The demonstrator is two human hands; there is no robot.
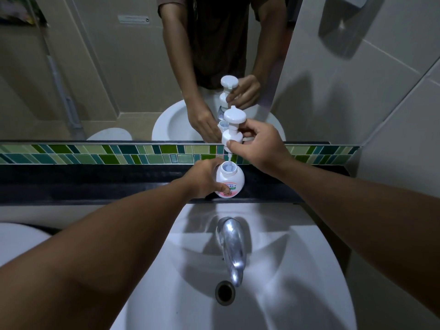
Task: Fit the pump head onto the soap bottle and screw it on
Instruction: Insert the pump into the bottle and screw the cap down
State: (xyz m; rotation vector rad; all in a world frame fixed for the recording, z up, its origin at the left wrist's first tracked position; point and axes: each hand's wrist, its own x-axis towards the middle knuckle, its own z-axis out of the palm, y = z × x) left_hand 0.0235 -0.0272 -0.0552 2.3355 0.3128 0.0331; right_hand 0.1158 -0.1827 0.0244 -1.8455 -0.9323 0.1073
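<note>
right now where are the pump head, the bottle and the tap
pump head (pixel 234 116): head view, on its round top.
bottle (pixel 234 181): head view, on its shoulder.
tap (pixel 229 236): head view, on its spout.

White soap bottle (pixel 229 181), pink-and-green label, stands upright on the dark ledge beyond the sink, neck open. White pump head (pixel 233 128), round flat top, held upright right above it, its thin tube tip hanging just over the open neck.
</note>
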